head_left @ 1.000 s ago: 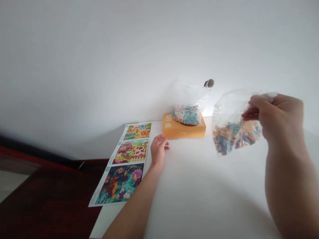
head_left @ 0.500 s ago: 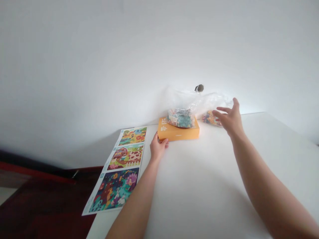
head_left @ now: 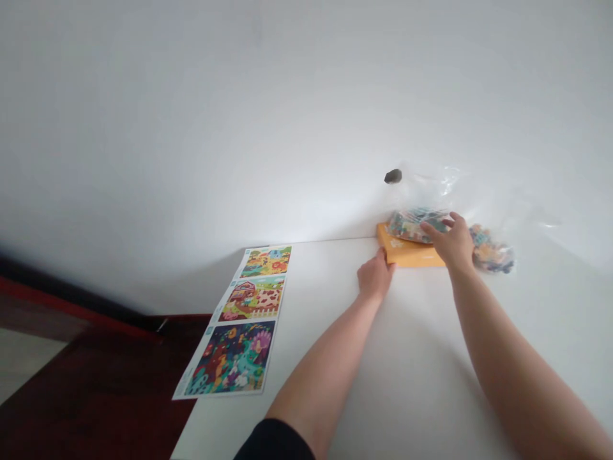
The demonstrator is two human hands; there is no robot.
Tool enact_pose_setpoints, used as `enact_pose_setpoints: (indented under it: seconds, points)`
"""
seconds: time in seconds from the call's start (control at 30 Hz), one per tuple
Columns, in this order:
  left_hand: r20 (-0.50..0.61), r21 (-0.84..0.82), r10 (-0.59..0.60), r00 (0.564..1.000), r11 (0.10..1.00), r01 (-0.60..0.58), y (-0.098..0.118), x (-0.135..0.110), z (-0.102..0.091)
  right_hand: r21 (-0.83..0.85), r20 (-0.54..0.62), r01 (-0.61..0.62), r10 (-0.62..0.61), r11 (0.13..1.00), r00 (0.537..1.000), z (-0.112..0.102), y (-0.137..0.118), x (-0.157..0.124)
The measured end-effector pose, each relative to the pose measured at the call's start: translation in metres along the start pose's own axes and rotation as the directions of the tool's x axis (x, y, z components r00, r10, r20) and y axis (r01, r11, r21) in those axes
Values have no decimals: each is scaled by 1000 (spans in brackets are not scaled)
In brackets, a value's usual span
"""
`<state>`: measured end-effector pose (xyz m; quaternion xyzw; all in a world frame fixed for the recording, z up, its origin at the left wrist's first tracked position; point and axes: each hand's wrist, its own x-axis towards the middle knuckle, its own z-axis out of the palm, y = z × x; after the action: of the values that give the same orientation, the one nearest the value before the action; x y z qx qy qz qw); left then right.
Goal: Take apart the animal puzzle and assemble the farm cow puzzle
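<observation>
From where I stand, dark red floor shows at far left, below the table's left edge. A printed sheet with three pictures lies along that edge, its near left corner poking out past it. Rightward, a wide stretch of white tabletop runs back to the wall, giving the arms room. The left hand has its fingers at the near left corner of the yellow box, close to the table's far edge; I can't tell whether they pinch it. A clear bag of pieces sits on the box, the right hand at it, thumb spread from fingers. Right of the box lies another bag.
</observation>
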<state>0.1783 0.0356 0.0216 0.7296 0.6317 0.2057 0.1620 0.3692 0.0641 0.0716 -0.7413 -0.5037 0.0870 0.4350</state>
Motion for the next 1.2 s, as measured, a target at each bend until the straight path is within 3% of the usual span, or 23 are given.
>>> enact_pose_setpoints:
  seconds: [0.13, 0.27, 0.47, 0.57, 0.63, 0.67, 0.77, 0.8, 0.87, 0.97, 1.0, 1.03, 1.13, 1.17, 1.2]
  points:
    - [71, 37, 85, 994, 995, -88, 29, 11, 15, -134, -188, 12, -37, 991, 981, 7, 15, 6]
    - [92, 48, 128, 987, 990, -133, 31, 15, 20, -214, -334, 59, -129, 975, 934, 20, 27, 1]
    - [59, -42, 132, 989, 991, -130, 24, 15, 22, -171, -384, 35, -100, 985, 918, 19, 32, -9]
    - [9, -247, 142, 990, 960, -136, 19, 12, 21, -145, -392, 68, -121, 987, 912, 15, 23, -25]
    - [-53, -484, 132, 990, 863, -141, 13, 7, 19, -95, -355, 115, -141, 989, 924, 14, 12, -45]
    - [-59, -623, 122, 991, 771, -132, 9, 2, 18, -62, -301, 145, -157, 987, 941, 15, 6, -57]
    - [-103, -936, 79, 992, 330, -123, -10, -20, 9, 14, -112, 250, -247, 968, 962, 17, -10, -99]
    - [-104, -976, 33, 994, 190, -109, -18, -31, 5, 77, -12, 311, -311, 947, 950, 18, -14, -112]
    - [-99, -994, -84, 992, 64, -94, -36, -56, -7, 255, 131, 415, -457, 873, 880, 21, -19, -134]
    - [-49, -997, -216, 975, -55, -62, -61, -90, -28, 527, 104, 493, -628, 693, 771, 30, -22, -154]
    - [-27, -994, -230, 973, -94, -49, -68, -98, -36, 596, 68, 471, -625, 651, 778, 35, -23, -159]
    - [-9, -990, -240, 971, -133, -42, -73, -103, -42, 657, 42, 416, -582, 628, 812, 40, -25, -162]
    - [55, -968, -244, 968, -249, -8, -83, -104, -57, 814, 114, 51, -245, 579, 963, 55, -31, -174]
    - [70, -962, -229, 971, -273, 5, -84, -101, -60, 842, 199, -93, -146, 532, 969, 58, -35, -179]
    - [76, -961, -209, 975, -275, 16, -84, -98, -61, 849, 304, -221, -102, 480, 947, 60, -38, -184]
